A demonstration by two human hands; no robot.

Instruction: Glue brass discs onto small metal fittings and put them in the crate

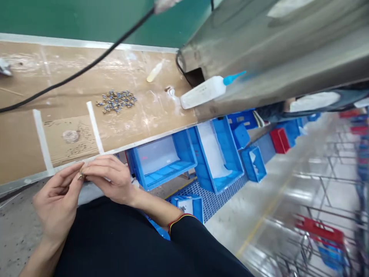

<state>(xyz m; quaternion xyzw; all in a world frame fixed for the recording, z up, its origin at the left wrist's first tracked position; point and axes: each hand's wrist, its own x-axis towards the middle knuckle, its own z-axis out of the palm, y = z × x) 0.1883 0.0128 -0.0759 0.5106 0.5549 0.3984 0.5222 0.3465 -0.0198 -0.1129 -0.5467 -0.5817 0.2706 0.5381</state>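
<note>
My left hand (59,198) and my right hand (111,179) meet just below the near edge of the brown workbench (72,96). Their fingertips pinch together on a tiny metal part (81,176), too small to name. Both hands are closed in a pinch. A pile of several small blue-grey metal parts (117,100) lies on the bench beyond the hands. My dark sleeve covers the right forearm.
A white squeeze bottle with a blue tip (206,90) lies on the bench by a grey machine housing (273,50). A black cable (80,71) crosses the bench. Blue bins (184,154) and a red bin (279,140) stand below. Wire racks (323,231) stand at right.
</note>
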